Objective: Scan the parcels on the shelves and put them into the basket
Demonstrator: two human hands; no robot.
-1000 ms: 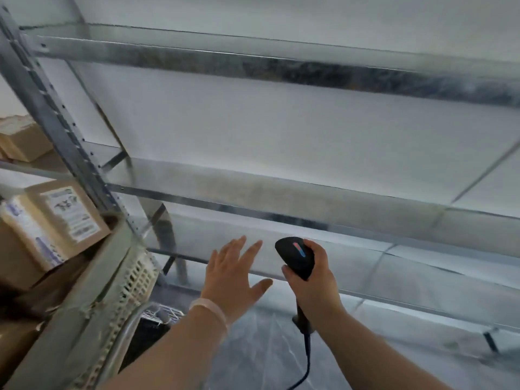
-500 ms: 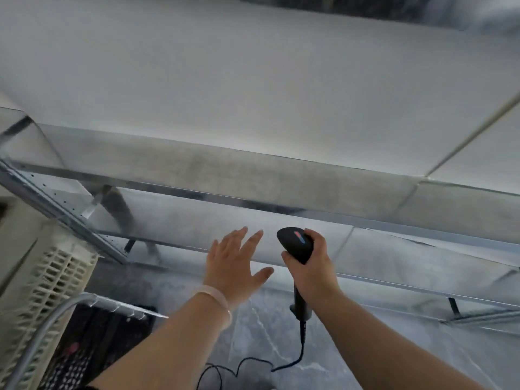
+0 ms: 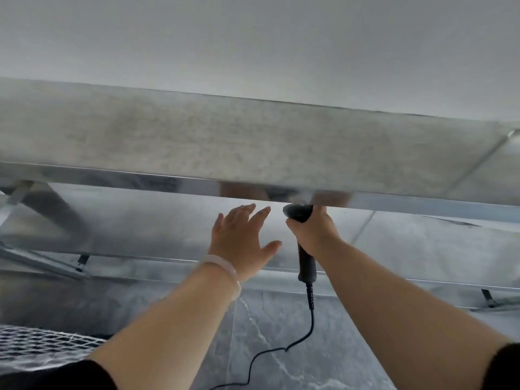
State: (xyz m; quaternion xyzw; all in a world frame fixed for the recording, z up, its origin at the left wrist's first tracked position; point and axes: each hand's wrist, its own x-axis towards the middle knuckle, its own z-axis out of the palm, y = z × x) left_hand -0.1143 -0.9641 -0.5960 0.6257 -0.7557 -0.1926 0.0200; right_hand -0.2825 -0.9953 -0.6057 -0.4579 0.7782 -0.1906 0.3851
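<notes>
The upper shelf (image 3: 253,147) spans the full width at mid-frame. Its bright front lip (image 3: 112,175) forms the top edge of an open bay. The lower shelf (image 3: 126,229) forms the floor of that bay, and its front edge (image 3: 168,260) runs across just below the hands. A diagonal brace (image 3: 50,209) occupies the bay at centre left; to the right of the hands the bay is open.

The left hand (image 3: 242,243) is at frame centre with fingers straight and spread, palm facing away, holding nothing. Contact with the lower shelf cannot be determined.

The right hand (image 3: 313,235), just beside it, is wrapped round the scanner (image 3: 305,263). The scanner head meets the underside of the front lip. Its cable (image 3: 311,325) drops toward the grey floor (image 3: 281,356).

The wire-mesh basket (image 3: 42,342) sits at lower left, well apart from both hands.
</notes>
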